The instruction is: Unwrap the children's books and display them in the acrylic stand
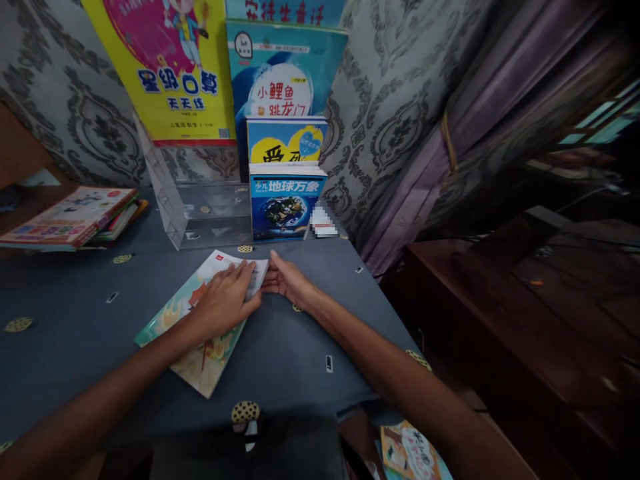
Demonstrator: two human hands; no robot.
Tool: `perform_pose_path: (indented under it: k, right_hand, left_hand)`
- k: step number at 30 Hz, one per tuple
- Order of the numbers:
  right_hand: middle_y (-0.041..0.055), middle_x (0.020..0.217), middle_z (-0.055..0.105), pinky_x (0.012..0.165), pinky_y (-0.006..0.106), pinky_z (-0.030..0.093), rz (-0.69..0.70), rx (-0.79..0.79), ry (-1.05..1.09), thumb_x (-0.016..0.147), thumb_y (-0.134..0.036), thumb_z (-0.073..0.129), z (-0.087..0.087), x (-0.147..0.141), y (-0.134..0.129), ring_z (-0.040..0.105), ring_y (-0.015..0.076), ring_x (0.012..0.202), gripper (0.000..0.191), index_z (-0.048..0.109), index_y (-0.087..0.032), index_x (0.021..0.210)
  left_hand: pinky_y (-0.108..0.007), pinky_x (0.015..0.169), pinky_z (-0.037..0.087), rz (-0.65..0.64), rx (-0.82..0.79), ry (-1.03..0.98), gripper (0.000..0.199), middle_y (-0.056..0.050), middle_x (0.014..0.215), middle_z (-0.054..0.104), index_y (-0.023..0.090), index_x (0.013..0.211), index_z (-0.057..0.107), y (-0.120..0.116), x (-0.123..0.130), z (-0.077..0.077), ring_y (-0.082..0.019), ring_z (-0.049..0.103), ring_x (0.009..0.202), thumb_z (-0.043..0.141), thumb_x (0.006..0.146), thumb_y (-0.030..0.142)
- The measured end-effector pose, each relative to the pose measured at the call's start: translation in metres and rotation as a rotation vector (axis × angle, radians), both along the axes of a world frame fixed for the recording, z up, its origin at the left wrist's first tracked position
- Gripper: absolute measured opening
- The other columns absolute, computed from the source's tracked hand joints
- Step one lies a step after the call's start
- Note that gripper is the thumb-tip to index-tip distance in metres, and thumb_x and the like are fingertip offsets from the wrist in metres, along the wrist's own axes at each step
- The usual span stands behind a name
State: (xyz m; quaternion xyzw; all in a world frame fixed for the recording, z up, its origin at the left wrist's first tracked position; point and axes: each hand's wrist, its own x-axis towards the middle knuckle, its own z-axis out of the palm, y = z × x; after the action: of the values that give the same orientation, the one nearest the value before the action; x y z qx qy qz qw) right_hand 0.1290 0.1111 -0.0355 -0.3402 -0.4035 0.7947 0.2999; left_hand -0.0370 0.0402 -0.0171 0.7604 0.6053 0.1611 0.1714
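Observation:
A paperback book (170,310) with a green and cream illustrated cover lies at a slant on the grey-blue cloth of the table. My left hand (227,297) rests flat on its upper right part, fingers stretched out over the cover. At the book's right corner is my right hand (287,280), its thumb raised apart and its fingertips against the page edges. Whether those fingers reach under the corner is hidden.
Behind stands a clear acrylic rack (210,207) with a yellow workbook (185,100), a teal book (285,60) and a blue Earth-cover book (287,210). A book stack (70,217) lies left. Another book (413,450) shows below the table's front edge.

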Motion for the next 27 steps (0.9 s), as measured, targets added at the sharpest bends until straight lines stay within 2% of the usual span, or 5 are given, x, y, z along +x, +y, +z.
perform_pose_path:
  k: [4, 11, 17, 22, 27]
  right_hand:
    - [0.0082, 0.067, 0.075, 0.072, 0.029, 0.058, 0.011, -0.003, -0.009, 0.103, -0.052, 0.036, 0.003, 0.001, -0.001, 0.071, 0.0157, 0.063, 0.056, 0.073, -0.010, 0.092]
    - [0.0039, 0.070, 0.074, 0.060, 0.023, 0.058, 0.009, 0.115, -0.002, 0.071, -0.042, 0.085, -0.005, 0.003, -0.003, 0.069, 0.0131, 0.059, 0.037, 0.071, -0.011, 0.085]
    - [0.0091, 0.082, 0.077, 0.065, 0.030, 0.060, -0.027, 0.215, -0.027, 0.063, -0.042, 0.089, -0.010, 0.002, -0.008, 0.073, 0.0194, 0.070, 0.045, 0.072, -0.011, 0.091]
    - [0.0127, 0.086, 0.078, 0.066, 0.031, 0.060, -0.045, 0.234, -0.036, 0.066, -0.046, 0.087, -0.007, 0.003, -0.010, 0.075, 0.0227, 0.074, 0.047, 0.073, -0.010, 0.093]
    - [0.0111, 0.084, 0.078, 0.071, 0.036, 0.060, -0.143, 0.207, -0.013, 0.067, -0.046, 0.086, -0.002, 0.000, -0.015, 0.076, 0.0260, 0.078, 0.043, 0.073, -0.014, 0.092]
  left_hand:
    - [-0.052, 0.119, 0.025, 0.013, -0.009, -0.055, 0.061, -0.016, 0.150, 0.049, 0.016, 0.144, 0.047, 0.000, 0.000, 0.004, -0.039, 0.038, 0.143, 0.052, 0.087, 0.039]
    - [-0.050, 0.119, 0.023, 0.028, 0.032, -0.134, 0.055, -0.014, 0.147, 0.053, 0.022, 0.129, 0.060, 0.002, -0.009, 0.002, -0.037, 0.040, 0.141, 0.057, 0.086, 0.057]
    - [-0.053, 0.110, 0.034, 0.250, 0.037, 0.015, 0.057, -0.020, 0.142, 0.054, 0.017, 0.135, 0.053, 0.013, -0.051, -0.001, -0.038, 0.048, 0.133, 0.055, 0.087, 0.047]
    - [-0.041, 0.097, 0.045, 0.362, 0.101, -0.389, 0.058, -0.012, 0.107, 0.071, 0.018, 0.128, 0.058, 0.031, -0.086, -0.010, -0.031, 0.063, 0.109, 0.065, 0.076, 0.042]
    - [-0.030, 0.066, 0.046, 0.466, -0.078, -0.876, 0.035, -0.004, 0.070, 0.067, 0.018, 0.081, 0.070, 0.042, -0.090, -0.013, -0.024, 0.064, 0.073, 0.077, 0.064, 0.048]
